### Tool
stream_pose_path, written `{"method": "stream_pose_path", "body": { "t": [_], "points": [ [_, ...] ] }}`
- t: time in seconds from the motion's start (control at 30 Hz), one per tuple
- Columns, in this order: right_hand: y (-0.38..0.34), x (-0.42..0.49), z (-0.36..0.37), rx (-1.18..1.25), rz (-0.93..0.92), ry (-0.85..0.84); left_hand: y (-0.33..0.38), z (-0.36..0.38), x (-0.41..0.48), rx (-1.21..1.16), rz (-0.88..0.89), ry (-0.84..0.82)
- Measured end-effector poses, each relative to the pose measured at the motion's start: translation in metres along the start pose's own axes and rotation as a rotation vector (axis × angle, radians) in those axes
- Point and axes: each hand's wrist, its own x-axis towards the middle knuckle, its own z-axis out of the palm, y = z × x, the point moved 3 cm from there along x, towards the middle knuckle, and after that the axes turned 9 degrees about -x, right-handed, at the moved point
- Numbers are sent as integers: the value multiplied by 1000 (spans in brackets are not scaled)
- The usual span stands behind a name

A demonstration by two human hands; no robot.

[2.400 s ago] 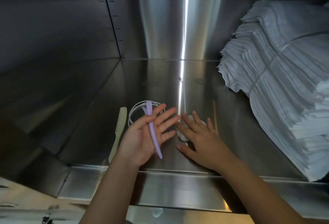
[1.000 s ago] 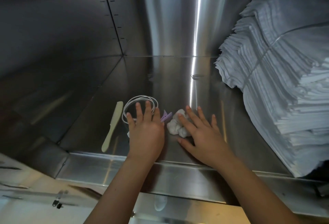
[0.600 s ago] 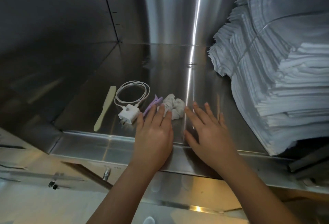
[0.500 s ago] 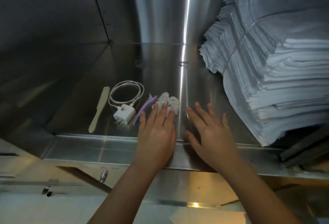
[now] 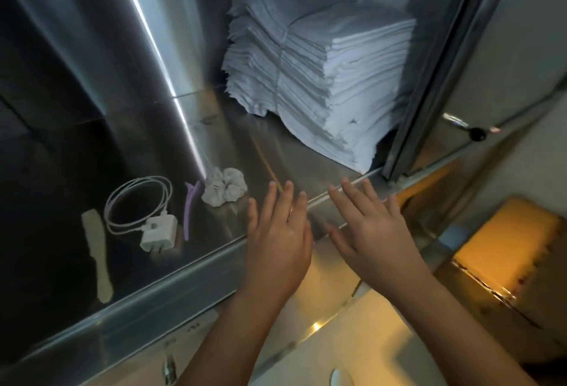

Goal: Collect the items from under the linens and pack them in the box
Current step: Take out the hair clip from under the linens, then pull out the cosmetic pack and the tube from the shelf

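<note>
A: Biggest first: steel shelf (image 5: pixel 276 146) fills most of the frame, with the linens stack (image 5: pixel 322 78) upper right. Left hand (image 5: pixel 279 238) & right hand (image 5: pixel 371 232) are lower centre over the shelf lip. No grip on either: fingers straight, spread, holding nothing. Whether they touch the steel, we can't tell.

B: Our items?

A: Uncovered on the shelf, left of centre: charger (image 5: pixel 159 232) w/ coiled cable, scrunchie (image 5: pixel 225 189), comb (image 5: pixel 98 250) far left, purple clip (image 5: pixel 190 210) btw charger & scrunchie.

B: Risks?

A: We reckon the cable could catch the clip beside it & drag it off the lip. Comb & clip lie flat on slick steel, so they'd be hard to pinch.

B: Unclear bits?

A: Yellowish thing (image 5: pixel 506 247) at right edge is maybe the box, but it's blurred & cut off. The stack's underside & back are hidden.
</note>
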Motion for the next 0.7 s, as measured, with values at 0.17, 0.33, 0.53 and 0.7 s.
{"method": "stream_pose_path", "body": {
  "t": [0.17,0.33,0.53,0.7],
  "points": [
    [26,-48,-14,-66,196,-14,43,17,-4,-131,172,-143],
    [56,-95,-37,-76,409,102,102,25,-5,-197,373,-191],
    [98,-169,-59,-155,633,160,185,38,-26,-297,586,-200],
    [131,-245,-71,-187,777,98,257,52,-62,-366,742,-209]
  ]
}}
